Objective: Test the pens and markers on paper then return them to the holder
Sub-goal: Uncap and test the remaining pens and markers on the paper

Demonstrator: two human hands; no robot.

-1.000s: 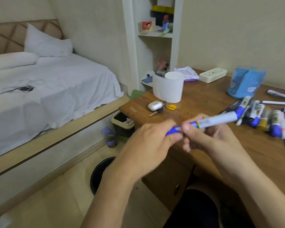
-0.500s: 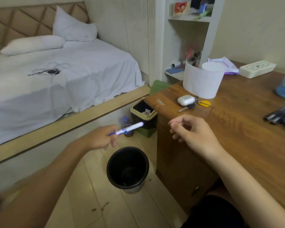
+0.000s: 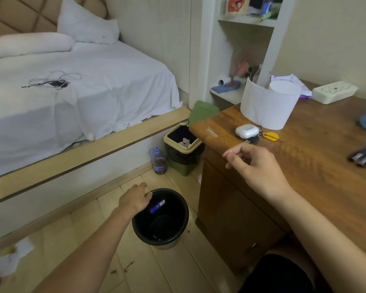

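Note:
A blue-and-white marker (image 3: 157, 206) hangs in the mouth of a black round bucket (image 3: 186, 216) on the floor, apart from my fingers. My left hand (image 3: 134, 200) is at the bucket's left rim, holding nothing. Over the near-left corner of the wooden desk (image 3: 304, 157), my right hand (image 3: 256, 166) hovers with its fingers loosely curled and empty. Several dark markers (image 3: 363, 156) lie at the desk's right edge, cut off by the frame. A curled white paper sheet (image 3: 266, 106) stands upright at the back of the desk.
An earbud case (image 3: 247, 131) and keys with a yellow tag (image 3: 269, 136) lie on the desk near the paper. A white box (image 3: 334, 92) sits behind. A green bin (image 3: 183, 151) and a bottle (image 3: 159, 160) stand beside the desk. The bed (image 3: 93, 98) fills the left.
My left hand carried the marker down from the desk to the black bucket and let it go. The right hand stayed over the desk corner, empty.

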